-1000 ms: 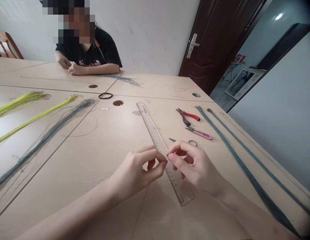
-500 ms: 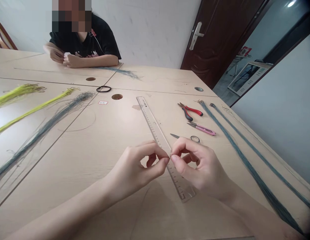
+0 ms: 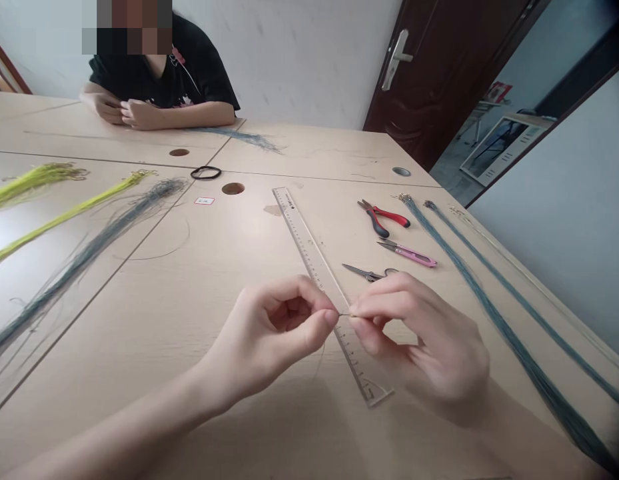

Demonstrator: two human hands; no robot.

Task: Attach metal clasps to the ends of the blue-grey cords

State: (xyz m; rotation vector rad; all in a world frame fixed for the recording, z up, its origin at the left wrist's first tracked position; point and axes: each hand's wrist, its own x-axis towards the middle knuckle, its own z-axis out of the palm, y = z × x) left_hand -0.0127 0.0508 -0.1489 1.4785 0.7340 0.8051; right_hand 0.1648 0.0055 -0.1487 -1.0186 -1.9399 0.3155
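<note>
My left hand [image 3: 282, 327] is closed, thumb and forefinger pinching a thin dark thread [image 3: 343, 314]. Opposite it, fingertips nearly touching, my right hand [image 3: 434, 340] pinches a tiny gold-coloured metal piece [image 3: 353, 315] at the thread's end; its exact shape is mostly hidden by the fingers. Both hands hover over a clear plastic ruler [image 3: 309, 247] lying slantwise on the table. Just beyond my right hand lie small scissors [image 3: 362, 272], their handles partly covered by it.
Pink thread snips [image 3: 409, 255] and red-black pliers [image 3: 382, 217] lie to the right. Blue-grey thread bundles [image 3: 474, 293] run along the right edge. On the left are yellow bundles [image 3: 69, 230] and a grey-blue bundle [image 3: 99, 253]. A person [image 3: 204, 73] sits across the table.
My right hand has turned and shifted slightly right, opening a small gap between the fingertips where thread and metal show. My left hand stays pinched. The view has shifted a little.
</note>
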